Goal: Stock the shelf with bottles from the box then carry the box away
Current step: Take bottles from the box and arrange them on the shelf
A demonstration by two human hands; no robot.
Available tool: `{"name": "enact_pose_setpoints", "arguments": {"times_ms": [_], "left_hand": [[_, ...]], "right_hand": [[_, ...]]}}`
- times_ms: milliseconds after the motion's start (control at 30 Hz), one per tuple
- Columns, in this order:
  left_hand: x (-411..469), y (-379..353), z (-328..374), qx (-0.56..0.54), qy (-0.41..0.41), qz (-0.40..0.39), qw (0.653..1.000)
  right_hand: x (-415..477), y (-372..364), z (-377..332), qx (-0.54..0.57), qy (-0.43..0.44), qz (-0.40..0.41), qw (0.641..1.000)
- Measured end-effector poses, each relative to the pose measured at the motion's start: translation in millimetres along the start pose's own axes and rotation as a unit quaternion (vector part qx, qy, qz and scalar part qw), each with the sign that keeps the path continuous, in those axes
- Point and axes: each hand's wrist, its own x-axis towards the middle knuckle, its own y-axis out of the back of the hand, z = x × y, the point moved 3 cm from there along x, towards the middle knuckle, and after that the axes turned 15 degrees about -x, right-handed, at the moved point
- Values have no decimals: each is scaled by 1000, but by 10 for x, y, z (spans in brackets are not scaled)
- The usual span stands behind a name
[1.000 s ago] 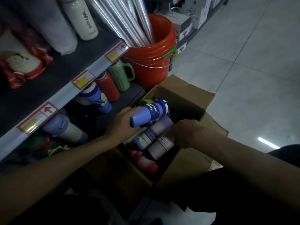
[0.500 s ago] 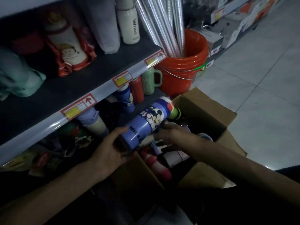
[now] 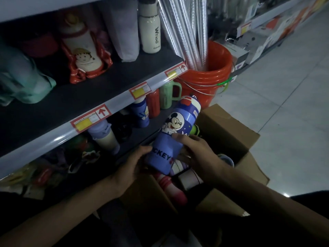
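Blue bottle lettered "CKEY", gripped by left hand and right hand above cardboard box.

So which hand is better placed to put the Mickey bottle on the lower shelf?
Left, probably. The left hand grips the Mickey bottle on the side facing the lower shelf; the right hand holds it from the cardboard box side and would have to cross over.
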Motion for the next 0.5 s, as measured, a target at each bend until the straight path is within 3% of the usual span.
{"name": "enact_pose_setpoints", "arguments": {"times_ms": [33,100,167,267,367,500], "left_hand": [[7,11,24,61,-39,8,997],[-29,43,33,147,-128,-63,979],[-80,35,11,148,-147,-120,971],[-119,59,-31,127,-158,-123,971],[-106,141,-18,87,-155,-74,981],[-119,278,82,-112,-100,4,989]], "right_hand": [[-9,8,2,-16,6,7,1000],[-41,3,1,-54,21,17,998],[-102,-33,-14,-93,51,25,994],[-211,-119,-60,-110,113,18,987],[-257,-179,-93,-115,128,28,985],[-232,-306,-180,-134,136,22,981]]}}
